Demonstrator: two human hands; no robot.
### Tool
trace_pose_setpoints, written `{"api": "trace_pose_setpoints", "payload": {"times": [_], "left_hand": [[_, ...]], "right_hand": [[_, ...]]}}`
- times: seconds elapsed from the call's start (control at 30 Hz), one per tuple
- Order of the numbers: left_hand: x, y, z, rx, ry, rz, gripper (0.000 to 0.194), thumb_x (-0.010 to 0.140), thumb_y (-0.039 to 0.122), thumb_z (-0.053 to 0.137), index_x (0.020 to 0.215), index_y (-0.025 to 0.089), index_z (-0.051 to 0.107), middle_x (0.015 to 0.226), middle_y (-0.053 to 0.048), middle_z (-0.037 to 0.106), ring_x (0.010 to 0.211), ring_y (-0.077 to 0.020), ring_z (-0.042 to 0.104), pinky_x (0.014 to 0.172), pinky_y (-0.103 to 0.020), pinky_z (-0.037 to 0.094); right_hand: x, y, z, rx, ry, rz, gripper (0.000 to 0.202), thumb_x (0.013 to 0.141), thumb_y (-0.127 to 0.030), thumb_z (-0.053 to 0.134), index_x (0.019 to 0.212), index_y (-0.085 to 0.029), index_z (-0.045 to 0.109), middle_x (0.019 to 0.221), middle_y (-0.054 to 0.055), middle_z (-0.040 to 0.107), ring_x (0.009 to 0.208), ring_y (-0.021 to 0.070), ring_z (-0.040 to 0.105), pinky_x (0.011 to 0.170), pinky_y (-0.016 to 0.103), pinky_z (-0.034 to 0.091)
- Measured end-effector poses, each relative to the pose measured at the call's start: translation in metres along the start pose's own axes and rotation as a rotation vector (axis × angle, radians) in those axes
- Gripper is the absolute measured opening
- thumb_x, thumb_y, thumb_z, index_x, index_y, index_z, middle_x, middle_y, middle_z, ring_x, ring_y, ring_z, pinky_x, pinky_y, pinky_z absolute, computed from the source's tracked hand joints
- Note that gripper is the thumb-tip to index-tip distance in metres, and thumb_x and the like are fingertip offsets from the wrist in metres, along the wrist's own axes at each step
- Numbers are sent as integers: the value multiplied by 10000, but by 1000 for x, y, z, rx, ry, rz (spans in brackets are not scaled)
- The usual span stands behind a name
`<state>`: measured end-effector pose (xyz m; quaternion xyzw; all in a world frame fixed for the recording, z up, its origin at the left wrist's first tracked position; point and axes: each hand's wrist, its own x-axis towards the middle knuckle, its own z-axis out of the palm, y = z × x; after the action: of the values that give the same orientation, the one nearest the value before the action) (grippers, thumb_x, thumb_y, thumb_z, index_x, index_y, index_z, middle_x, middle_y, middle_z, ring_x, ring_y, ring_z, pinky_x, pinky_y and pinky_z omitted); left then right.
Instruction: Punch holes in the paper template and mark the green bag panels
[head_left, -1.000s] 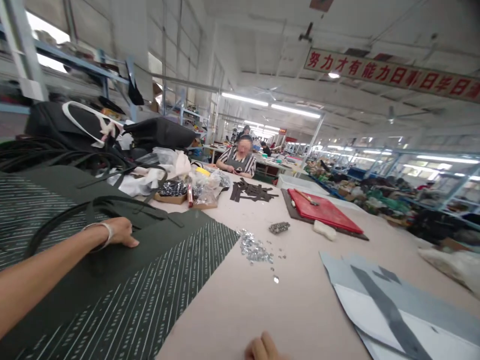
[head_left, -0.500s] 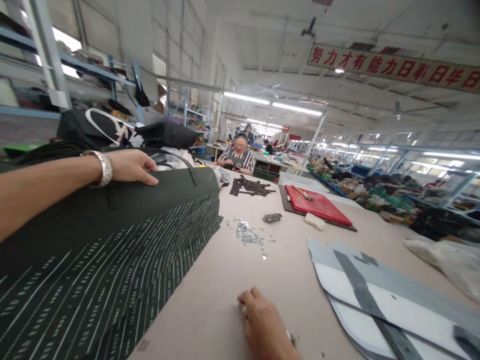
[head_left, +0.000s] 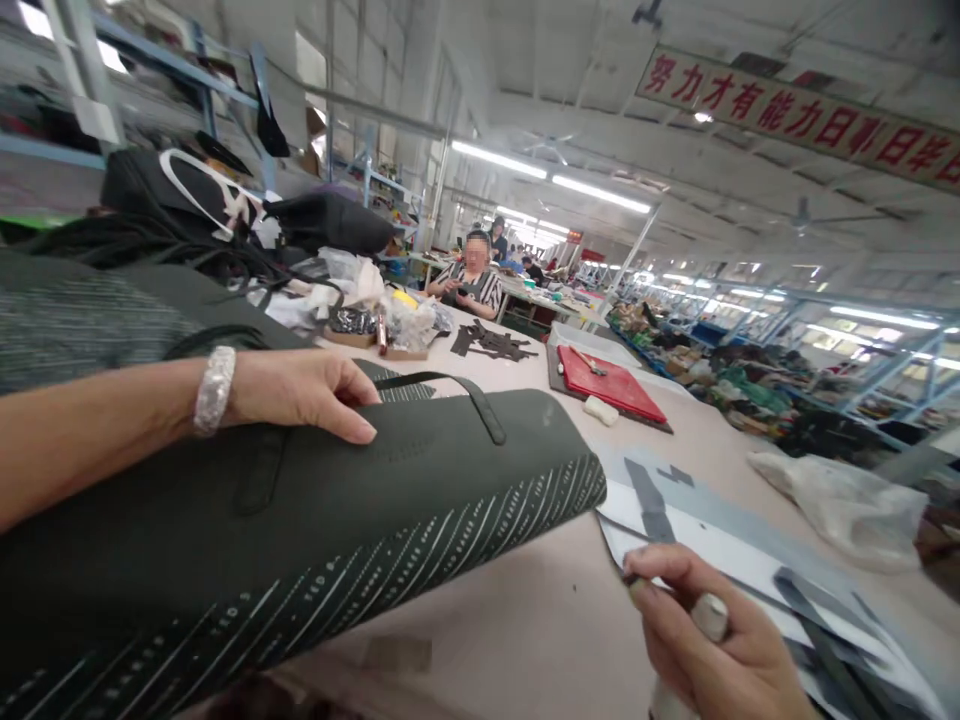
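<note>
My left hand point(head_left: 315, 395) is closed over the upper edge of a dark green tote bag point(head_left: 420, 460), its thumb on the outer face. The bag has a plain upper band, a thin strap handle point(head_left: 480, 410) and a lower part printed with slanted white lettering. It tilts across the table in front of me. My right hand point(head_left: 712, 630), right of the bag's corner, is closed around a white rounded handle point(head_left: 709, 617); most of that tool is hidden. Something small and dark shows between its thumb and forefinger, too small to name.
White and grey cut panels point(head_left: 720, 545) with dark strips lie at the right. Beyond them are a red board point(head_left: 615, 385) with a hammer on it, and a white block point(head_left: 601, 410). Dark strips point(head_left: 491, 341) and plastic bags point(head_left: 409, 325) lie farther back. A person point(head_left: 469, 285) sits opposite.
My left hand has moved the bag to the right and tilted it, so it now covers the loose metal pieces. My right hand has moved right and up with the white-handled tool.
</note>
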<state>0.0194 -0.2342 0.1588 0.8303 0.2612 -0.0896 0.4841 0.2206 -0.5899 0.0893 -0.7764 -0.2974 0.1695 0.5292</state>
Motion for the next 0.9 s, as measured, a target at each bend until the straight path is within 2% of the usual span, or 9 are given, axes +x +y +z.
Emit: {"api": "trace_pose_setpoints", "payload": {"times": [0.13, 0.2, 0.27, 0.33, 0.43, 0.57, 0.67, 0.8, 0.9], "left_hand": [[48, -41, 68, 77, -106, 34, 340, 558, 484, 672, 727, 189, 663, 679, 36, 659, 676, -160, 592, 609, -242, 450], [69, -59, 91, 113, -128, 19, 274, 544, 426, 676, 677, 189, 639, 619, 45, 612, 653, -152, 558, 586, -241, 411], [85, -73, 104, 141, -158, -13, 225, 544, 369, 679, 660, 186, 617, 592, 49, 588, 638, -147, 541, 582, -244, 396], [97, -81, 108, 145, -210, -55, 210, 539, 333, 691, 658, 183, 604, 583, 48, 588, 632, -151, 549, 582, -247, 405], [111, -87, 108, 118, -296, -119, 238, 516, 315, 724, 678, 182, 610, 571, 37, 600, 626, -181, 582, 571, -269, 432], [122, -89, 110, 32, -401, -187, 291, 505, 346, 753, 719, 181, 646, 593, 8, 640, 633, -228, 626, 588, -325, 487], [124, -87, 116, -184, -559, -248, 342, 496, 326, 769, 796, 180, 691, 666, -21, 689, 685, -257, 655, 652, -375, 530], [125, -83, 126, -403, -788, -324, 311, 522, 279, 770, 811, 173, 720, 714, -59, 717, 706, -272, 668, 710, -415, 548], [128, -84, 130, -456, -873, -342, 301, 541, 248, 749, 831, 172, 731, 764, -78, 732, 729, -277, 674, 766, -440, 547]], "right_hand": [[-6, 8, 47, -104, -211, -19, 238, 820, -432, 620, 843, -197, 648, 560, -48, 453, 479, 94, 386, 451, 214, 306], [-2, 24, 78, -161, -327, -11, 180, 823, -356, 611, 805, -182, 657, 601, -38, 507, 536, 96, 420, 507, 214, 341], [3, 42, 105, -171, -416, 43, 146, 812, -303, 612, 801, -168, 667, 603, -41, 525, 550, 94, 426, 525, 213, 346], [7, 58, 124, -160, -473, 112, 132, 797, -280, 620, 801, -161, 675, 608, -44, 536, 558, 92, 431, 533, 212, 349], [11, 70, 137, -181, -521, 184, 139, 790, -287, 627, 802, -160, 682, 623, -43, 547, 567, 92, 433, 538, 210, 347], [17, 73, 139, -195, -558, 261, 162, 785, -308, 638, 818, -158, 691, 632, -37, 557, 572, 94, 438, 532, 211, 346], [19, 73, 137, -203, -566, 300, 172, 786, -320, 650, 819, -158, 698, 640, -33, 571, 576, 94, 441, 543, 218, 353], [17, 73, 137, -208, -573, 304, 180, 802, -337, 653, 822, -164, 701, 634, -38, 571, 564, 92, 440, 533, 219, 349], [14, 71, 137, -225, -586, 259, 166, 824, -328, 637, 823, -174, 699, 663, -32, 601, 576, 95, 467, 542, 216, 365]]}}
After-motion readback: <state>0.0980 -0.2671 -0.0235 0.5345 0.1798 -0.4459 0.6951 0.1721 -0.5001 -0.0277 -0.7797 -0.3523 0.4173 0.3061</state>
